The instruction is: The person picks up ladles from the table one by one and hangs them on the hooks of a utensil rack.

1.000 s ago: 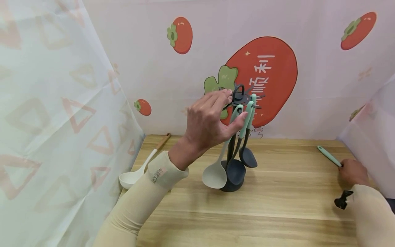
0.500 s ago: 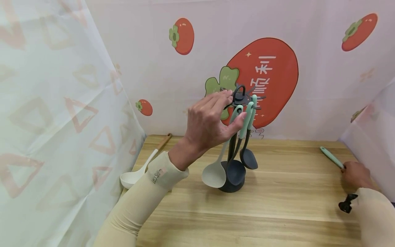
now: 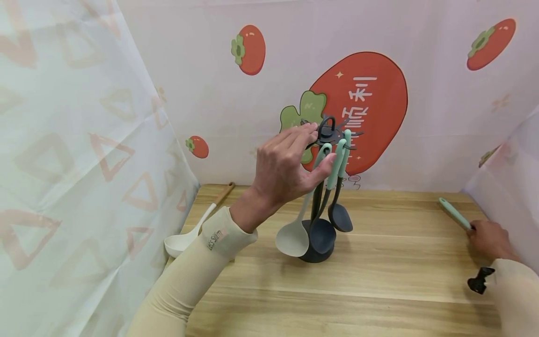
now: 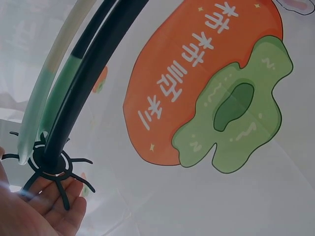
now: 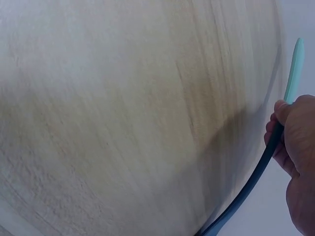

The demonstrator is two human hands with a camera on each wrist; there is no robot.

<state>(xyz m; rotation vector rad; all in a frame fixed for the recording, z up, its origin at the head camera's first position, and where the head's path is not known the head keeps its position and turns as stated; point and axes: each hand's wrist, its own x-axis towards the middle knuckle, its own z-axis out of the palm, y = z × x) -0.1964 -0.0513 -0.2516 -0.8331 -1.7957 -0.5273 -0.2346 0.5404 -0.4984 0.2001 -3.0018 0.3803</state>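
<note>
My right grip (image 3: 490,238) is pinching a mint-and-dark utensil (image 3: 455,213); my left grip (image 3: 281,161), unclenched, is touching a black hooked rack (image 3: 329,135), grey-white ladle (image 3: 292,239) hanging beneath.

The right hand (image 5: 302,137) pinched a utensil (image 5: 258,172) between thumb (image 5: 282,110) and fingers (image 5: 269,127), near where its mint-green handle (image 5: 295,71) met the dark shaft (image 5: 243,192). The shaft (slightly curved) ran past the lower edge. A shadow (image 5: 197,182) crossed the wooden tabletop (image 5: 98,98).

The rack (image 4: 88,83) looks matt plastic, the table (image 3: 379,276) wood.
</note>
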